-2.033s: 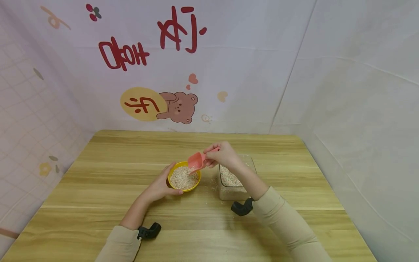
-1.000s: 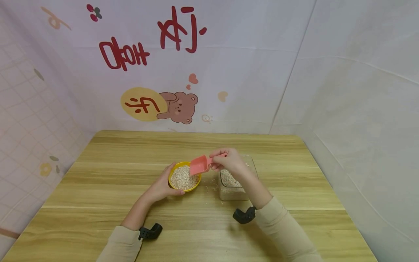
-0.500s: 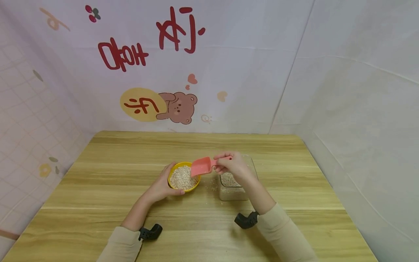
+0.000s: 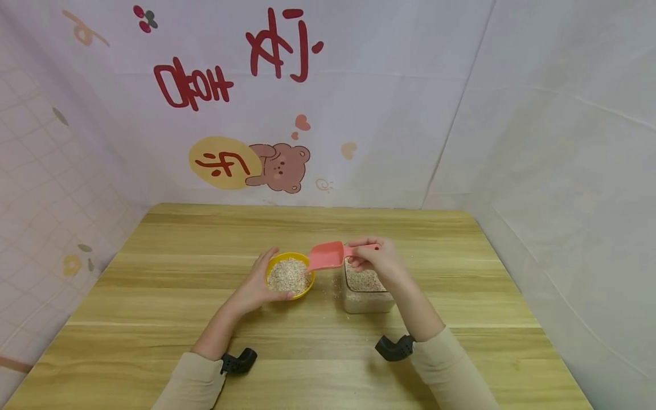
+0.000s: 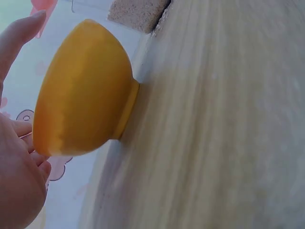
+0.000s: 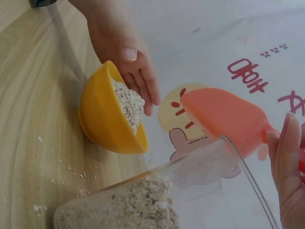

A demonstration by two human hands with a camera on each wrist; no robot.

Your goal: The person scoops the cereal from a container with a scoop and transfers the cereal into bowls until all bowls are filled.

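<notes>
Oat flakes are heaped in a yellow bowl on the table. Around the bowl's left side is my left hand, its thumb and fingers spread and fairly straight. The left wrist view shows a gap between that thumb and the bowl, with other fingers close behind it. My right hand pinches the handle of a pink scoop. The scoop is raised between the bowl and a clear square container, its lip near the bowl's right rim. No flakes show inside the scoop.
The clear container, right of the bowl, holds more oat flakes. Scattered flakes lie on the wooden table between the two. A printed cloth wall rises behind the table.
The scoop has moved right, away from above the bowl toward the container, and levelled out. My left hand has shifted slightly, its fingers loosening at the rim.
</notes>
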